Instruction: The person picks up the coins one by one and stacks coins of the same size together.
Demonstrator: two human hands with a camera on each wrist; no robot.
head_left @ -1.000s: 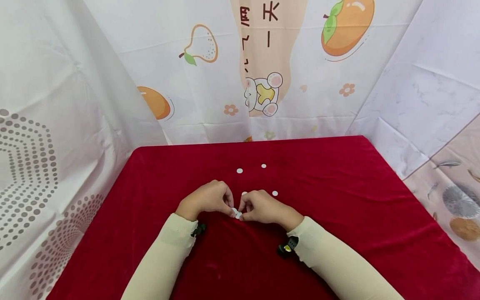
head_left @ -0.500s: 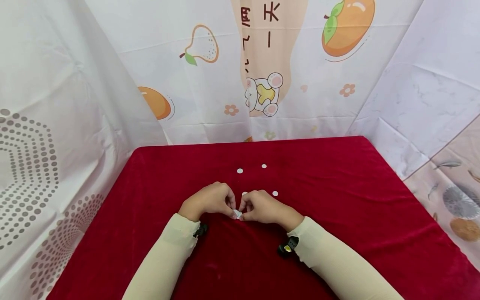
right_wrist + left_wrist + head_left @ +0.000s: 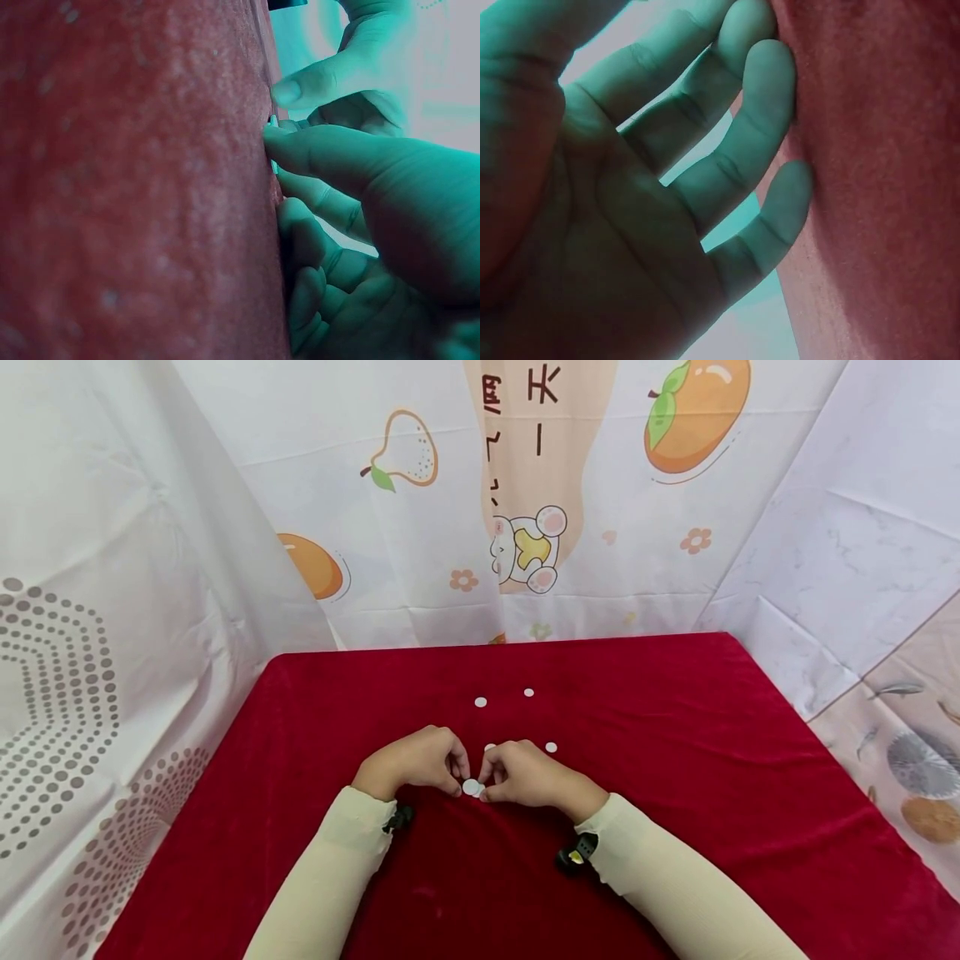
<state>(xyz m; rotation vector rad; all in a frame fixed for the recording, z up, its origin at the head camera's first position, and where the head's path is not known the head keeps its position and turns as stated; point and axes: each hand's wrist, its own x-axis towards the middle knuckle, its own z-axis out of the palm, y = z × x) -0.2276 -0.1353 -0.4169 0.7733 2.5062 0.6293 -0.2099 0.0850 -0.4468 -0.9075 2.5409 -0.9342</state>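
In the head view, two small white discs overlap between my hands on the red cloth: a left disc (image 3: 470, 787) lying partly over a right disc (image 3: 481, 791). My right hand (image 3: 534, 774) pinches the right disc at its edge with thumb and index finger. Its thumb (image 3: 311, 150) presses on a thin pale edge in the right wrist view. My left hand (image 3: 420, 758) is beside the left disc, thumb and index finger spread apart. In the left wrist view its fingers (image 3: 769, 97) are loosely bent, fingertips by the cloth, and nothing is seen in them.
Beyond the hands lie more white discs: one disc (image 3: 481, 702) and another disc (image 3: 528, 692) farther back, a disc (image 3: 551, 747) behind the right hand, and a disc (image 3: 490, 747) partly hidden by it. Red cloth (image 3: 675, 735) covers the table, with printed curtains (image 3: 420, 552) around.
My left hand first shifts slightly right with the left disc, laying it over the right one, then lets go and draws back left. The right hand stays in place.
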